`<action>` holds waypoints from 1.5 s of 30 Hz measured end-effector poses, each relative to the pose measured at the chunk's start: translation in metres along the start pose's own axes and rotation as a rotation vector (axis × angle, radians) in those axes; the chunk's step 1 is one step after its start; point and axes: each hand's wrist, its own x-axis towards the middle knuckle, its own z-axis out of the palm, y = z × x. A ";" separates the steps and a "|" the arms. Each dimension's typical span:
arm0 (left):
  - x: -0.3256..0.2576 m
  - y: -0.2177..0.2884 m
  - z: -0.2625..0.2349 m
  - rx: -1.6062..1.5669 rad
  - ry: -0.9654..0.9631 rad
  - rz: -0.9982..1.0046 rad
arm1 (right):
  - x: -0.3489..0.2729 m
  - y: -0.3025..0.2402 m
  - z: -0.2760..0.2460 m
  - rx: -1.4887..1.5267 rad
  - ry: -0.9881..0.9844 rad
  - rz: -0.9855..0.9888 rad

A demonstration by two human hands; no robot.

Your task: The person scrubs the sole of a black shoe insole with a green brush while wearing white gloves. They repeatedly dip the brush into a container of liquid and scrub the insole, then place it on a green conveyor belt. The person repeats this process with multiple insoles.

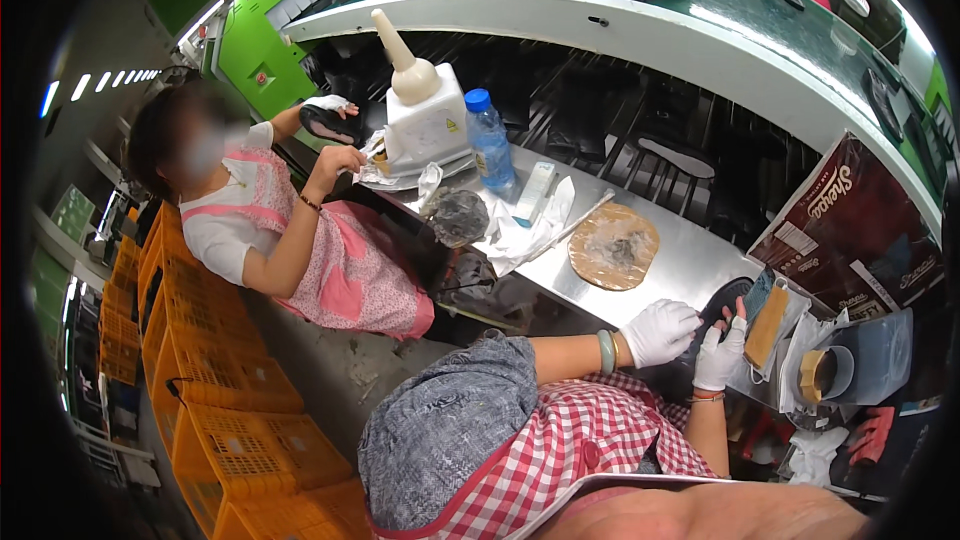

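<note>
My left hand (pixel 660 333), in a white glove with a bangle at the wrist, is closed, its fingers curled together; anything in them is too small to make out. Beside it, my gloved right hand (pixel 722 355), fingertips bare, grips a dark shoe piece (pixel 722 302) that rests over the metal bench edge (pixel 665 285). Much of that piece is hidden by my hands and lost against dark surroundings. Left of my hands lies a round tan board (pixel 614 247) wrapped in clear film with a grey smudge at its middle.
A co-worker (pixel 285 210) in a pink apron holds a black shoe at left. The bench carries a white jug (pixel 425 120), a blue-capped bottle (pixel 489 145), a small box (pixel 536 192) and a tape roll (pixel 818 374). Orange crates (pixel 235 440) stand behind; a conveyor (pixel 720 25) carries soles.
</note>
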 end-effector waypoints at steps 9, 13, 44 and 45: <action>0.006 0.002 -0.005 -0.019 -0.048 -0.008 | 0.000 0.001 -0.001 0.027 0.014 -0.016; 0.006 0.005 -0.006 -0.005 -0.005 -0.038 | 0.003 -0.006 0.002 0.010 0.020 -0.039; 0.012 0.015 -0.018 0.013 -0.047 -0.063 | -0.015 -0.006 -0.017 -0.028 0.091 -0.129; 0.015 0.017 -0.020 0.046 -0.086 -0.077 | -0.016 -0.010 -0.025 -0.032 0.082 -0.145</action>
